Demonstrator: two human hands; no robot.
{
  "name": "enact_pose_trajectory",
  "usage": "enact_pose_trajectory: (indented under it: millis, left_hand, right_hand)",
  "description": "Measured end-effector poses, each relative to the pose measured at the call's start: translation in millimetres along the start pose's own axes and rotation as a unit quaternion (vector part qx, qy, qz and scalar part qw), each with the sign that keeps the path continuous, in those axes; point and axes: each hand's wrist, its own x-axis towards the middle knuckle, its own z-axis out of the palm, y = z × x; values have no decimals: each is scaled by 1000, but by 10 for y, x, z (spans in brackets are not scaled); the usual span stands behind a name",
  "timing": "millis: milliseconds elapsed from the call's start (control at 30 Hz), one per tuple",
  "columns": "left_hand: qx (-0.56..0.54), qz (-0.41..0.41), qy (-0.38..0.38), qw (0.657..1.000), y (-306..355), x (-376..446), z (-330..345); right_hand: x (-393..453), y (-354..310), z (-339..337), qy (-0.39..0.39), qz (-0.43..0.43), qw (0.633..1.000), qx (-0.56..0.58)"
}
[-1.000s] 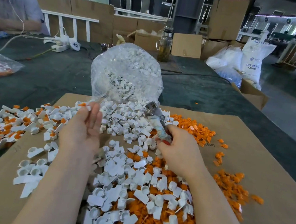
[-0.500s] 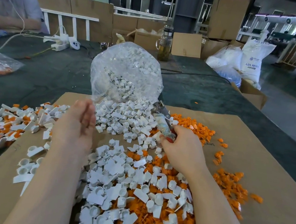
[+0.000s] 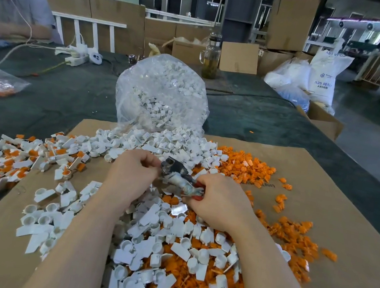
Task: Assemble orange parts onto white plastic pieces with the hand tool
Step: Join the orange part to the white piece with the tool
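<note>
Here, table: dark green table [image 3: 72, 99] carries everything; a brown cardboard sheet [image 3: 342, 240] covers its near half, near edge out of frame.
Bag: one clear plastic bag [image 3: 162, 90] of white pieces, lying at the sheet's far edge, mouth toward the camera, contents spilling onto the sheet.
White plastic pieces [image 3: 153, 232]: loose heap down the sheet's middle, too many to count.
Orange parts [image 3: 247, 167]: loose scatter along the sheet's right side and under the white heap; uncounted.
Assembled pieces [image 3: 3, 165]: white with orange inserts, piled at the sheet's left edge, some spilling onto the table.
Hand tool [image 3: 180, 177]: one, held above the middle heap. Long axis runs from lower right to upper left; dark metal head points up-left, toward the left hand; red handle ends sit inside the right hand.
Right hand [image 3: 219, 205]: fingers curled round the tool's handles, gripping.
Left hand [image 3: 130, 172]: fingers bent, tips pinching at the tool's head; what is pinched is too small to tell.
Far edge: one glass jar [image 3: 211, 58] of yellowish liquid; one white power strip [image 3: 79, 55] toward the far left corner.
Left: another person, seated, arms on the table.
</note>
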Motion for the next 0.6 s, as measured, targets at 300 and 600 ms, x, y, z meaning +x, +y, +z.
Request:
enact_pose_trajectory:
  millis: [300,600]
  left_hand:
    - [51,18,-27,998,-2,-8,1]
    - [-114,49,-145,982,137,-120,105]
  right_hand:
    - [15,12,37,11,8,1000,19]
    - [7,30,-53,135,20,974,182]
